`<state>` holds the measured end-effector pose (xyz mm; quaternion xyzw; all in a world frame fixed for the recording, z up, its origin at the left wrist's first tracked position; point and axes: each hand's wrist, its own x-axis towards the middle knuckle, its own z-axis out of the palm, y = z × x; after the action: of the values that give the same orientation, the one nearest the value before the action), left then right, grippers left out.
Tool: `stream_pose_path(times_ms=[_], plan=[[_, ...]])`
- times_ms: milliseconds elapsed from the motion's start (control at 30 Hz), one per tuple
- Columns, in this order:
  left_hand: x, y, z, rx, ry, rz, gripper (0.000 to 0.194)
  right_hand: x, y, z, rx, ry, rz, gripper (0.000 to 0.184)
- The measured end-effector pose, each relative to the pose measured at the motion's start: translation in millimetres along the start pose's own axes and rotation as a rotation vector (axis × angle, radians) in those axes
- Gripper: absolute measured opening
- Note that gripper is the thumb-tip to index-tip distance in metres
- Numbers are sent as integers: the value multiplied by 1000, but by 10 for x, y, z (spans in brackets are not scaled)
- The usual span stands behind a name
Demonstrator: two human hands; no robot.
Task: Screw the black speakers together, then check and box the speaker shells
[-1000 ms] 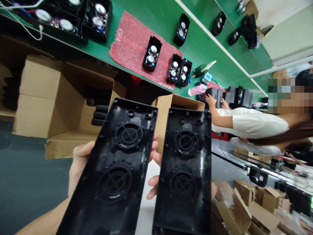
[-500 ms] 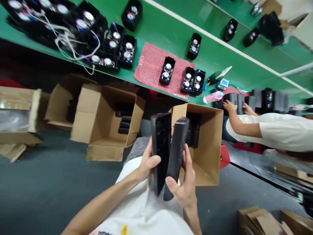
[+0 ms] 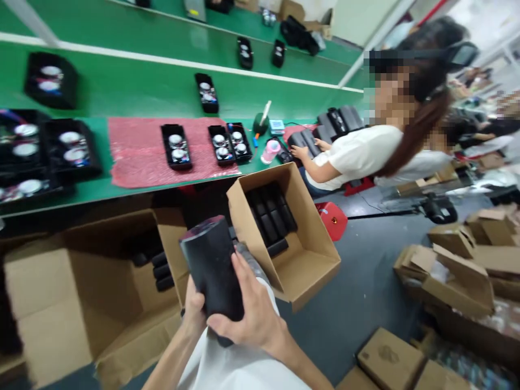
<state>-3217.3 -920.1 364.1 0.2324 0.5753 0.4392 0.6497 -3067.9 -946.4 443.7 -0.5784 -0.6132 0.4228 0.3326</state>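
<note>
Over my lap I hold a black plastic speaker housing (image 3: pixel 213 271), its smooth curved face towards me and its flat end tilted up. My left hand (image 3: pixel 192 309) grips its left side, partly hidden behind it. The fingers of my right hand (image 3: pixel 254 306) wrap its right edge, with the thumb across the lower front. A dark edge shows below the housing; whether a second piece lies behind it, I cannot tell. Just right of my hands stands an open carton (image 3: pixel 311 265) with black housings (image 3: pixel 272 211) lined up inside. Another open carton (image 3: pixel 109 287), also holding black pieces (image 3: pixel 162 271), is at my left.
On the green bench (image 3: pixel 134 89), pink bubble wrap (image 3: pixel 138 151) lies under open housings (image 3: pixel 176 146) with round silver parts. A co-worker (image 3: pixel 357 151) sits at the right, handling black housings. A red stool (image 3: pixel 333 219) and several cartons (image 3: pixel 390 357) stand on the floor.
The two black pieces, held apart before, now overlap or are together, with a curved outer face towards me. My view has swung right, bringing the co-worker and more cartons into sight.
</note>
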Motion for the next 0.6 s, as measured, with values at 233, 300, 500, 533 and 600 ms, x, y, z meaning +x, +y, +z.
stream_pose_path(times_ms=[233, 300, 500, 533, 600], plan=[[345, -101, 358, 169, -145, -165, 91, -144, 600, -103, 751, 315, 223, 117], [542, -289, 568, 263, -252, -170, 88, -134, 850, -241, 1006, 345, 237, 107], [822, -683, 1609, 595, -739, -40, 100, -424, 1571, -633, 1101, 527, 438, 92], [852, -761, 1762, 612, -788, -16, 102, -496, 1741, -673, 1100, 595, 505, 93], [940, -963, 1957, 644, -807, 13, 97, -606, 2179, -758, 1084, 732, 638, 94]])
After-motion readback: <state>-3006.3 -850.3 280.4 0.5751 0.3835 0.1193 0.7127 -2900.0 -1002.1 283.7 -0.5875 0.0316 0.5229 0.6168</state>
